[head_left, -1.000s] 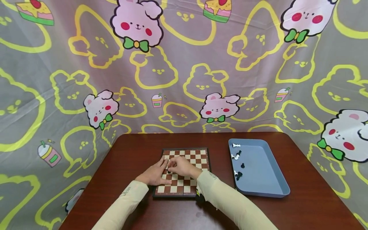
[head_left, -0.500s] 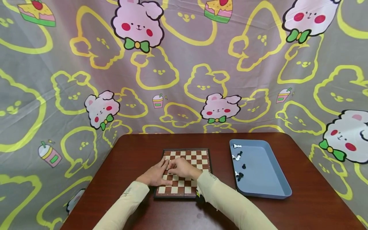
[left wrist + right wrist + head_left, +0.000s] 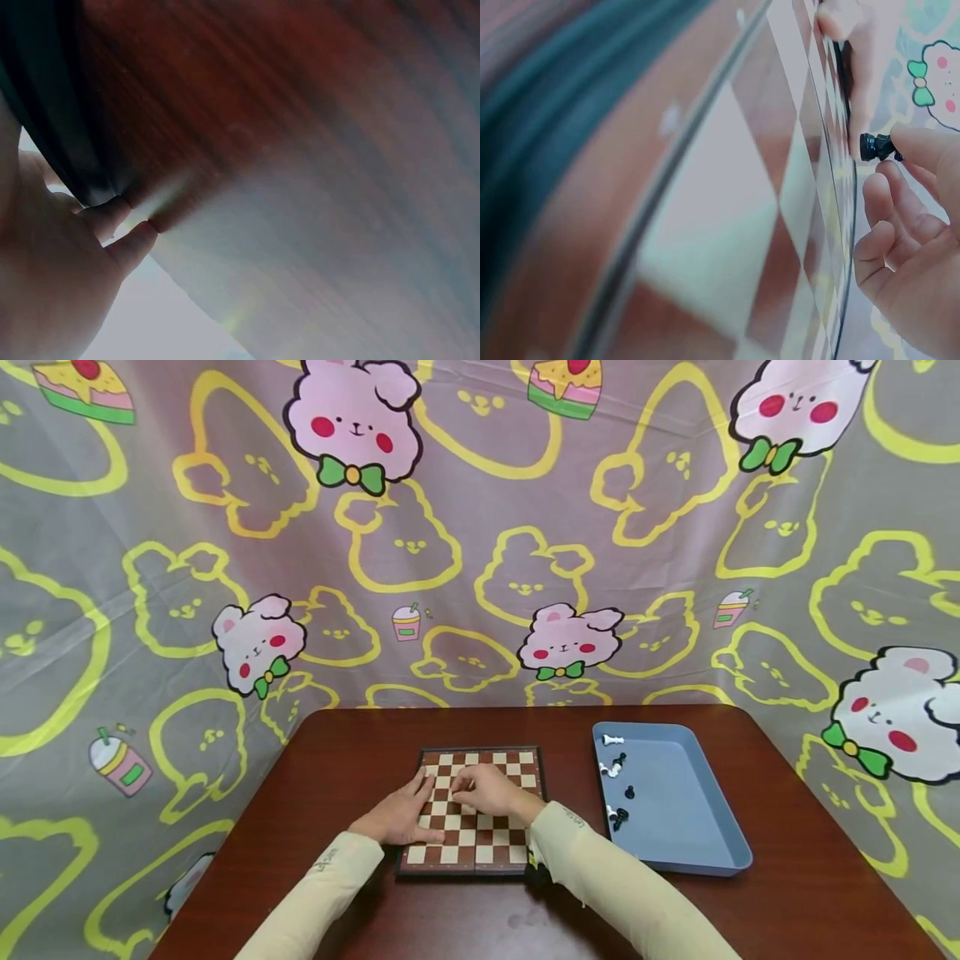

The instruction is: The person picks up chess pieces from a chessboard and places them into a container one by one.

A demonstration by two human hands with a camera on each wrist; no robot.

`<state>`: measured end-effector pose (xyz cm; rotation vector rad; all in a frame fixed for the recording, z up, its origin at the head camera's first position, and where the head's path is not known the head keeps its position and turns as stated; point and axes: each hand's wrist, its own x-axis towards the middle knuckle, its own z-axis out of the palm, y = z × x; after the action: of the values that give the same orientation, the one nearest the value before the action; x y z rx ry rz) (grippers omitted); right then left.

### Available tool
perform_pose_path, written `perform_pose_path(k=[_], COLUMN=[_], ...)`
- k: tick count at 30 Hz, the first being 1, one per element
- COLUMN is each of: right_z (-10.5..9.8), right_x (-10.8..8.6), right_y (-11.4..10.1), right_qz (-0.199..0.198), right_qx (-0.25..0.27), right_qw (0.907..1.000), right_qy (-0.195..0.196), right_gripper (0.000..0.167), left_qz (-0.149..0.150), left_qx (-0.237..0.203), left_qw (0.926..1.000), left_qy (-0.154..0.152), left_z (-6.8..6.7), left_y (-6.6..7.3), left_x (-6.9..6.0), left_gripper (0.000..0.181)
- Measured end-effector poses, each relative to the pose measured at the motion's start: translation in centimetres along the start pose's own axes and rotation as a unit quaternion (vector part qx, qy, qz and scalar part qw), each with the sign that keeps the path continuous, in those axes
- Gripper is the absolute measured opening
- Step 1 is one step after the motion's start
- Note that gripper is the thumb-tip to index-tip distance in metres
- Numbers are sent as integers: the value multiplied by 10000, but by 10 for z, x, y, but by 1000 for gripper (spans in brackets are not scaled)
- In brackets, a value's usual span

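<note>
A brown-and-cream chessboard (image 3: 446, 856) with a dark rim lies flat on the table. My left hand (image 3: 397, 817) rests along its left edge, fingers extended and thumb spread over the squares. In the left wrist view, fingertips (image 3: 139, 240) of this hand touch the wood beside the board's dark side. Above the middle of the board is my right hand (image 3: 491, 792). Its thumb and finger pinch a small black chess piece (image 3: 877, 147), which lies sideways and apart from the board in the right wrist view. In the head view the fingers hide that piece.
On the right of the brown table (image 3: 337, 760) stands a blue-grey tray (image 3: 678, 802). Several black and white chess pieces lie along its left side, among them a white piece (image 3: 612, 740) and a black one (image 3: 630, 792). A patterned cloth (image 3: 450, 568) hangs behind.
My right hand has shifted slightly right across the board. The left hand keeps its place on the board's left edge. The whole head view has moved a little.
</note>
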<state>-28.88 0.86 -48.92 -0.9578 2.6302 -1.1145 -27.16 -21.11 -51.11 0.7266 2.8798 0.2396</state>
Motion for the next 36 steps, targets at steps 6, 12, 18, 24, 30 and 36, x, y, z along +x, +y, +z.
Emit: perform_pose_path(k=[6, 12, 18, 24, 30, 36], right_z=[-20, -41, -66, -89, -106, -120], right_x=[-15, -30, -49, -69, -86, -102], right_y=[12, 31, 41, 45, 53, 66], right_qz=[150, 279, 345, 475, 519, 661], right_qx=[15, -129, -176, -303, -432, -486], right_qw=[9999, 9992, 9975, 9948, 9927, 9903], right_qy=[51, 264, 583, 845, 995, 1124], right_gripper=[9, 8, 10, 8, 7, 5], left_qz=[-13, 58, 84, 90, 59, 72], left_qx=[-34, 29, 49, 28, 47, 47], left_qw=[10000, 10000, 9999, 10000, 10000, 10000], left_qy=[14, 48, 30, 26, 0, 22], left_z=[-1, -1, 0, 0, -1, 2], left_y=[1, 0, -1, -2, -3, -3], left_x=[0, 0, 1, 2, 3, 3], left_gripper=[110, 110, 111, 111, 111, 111])
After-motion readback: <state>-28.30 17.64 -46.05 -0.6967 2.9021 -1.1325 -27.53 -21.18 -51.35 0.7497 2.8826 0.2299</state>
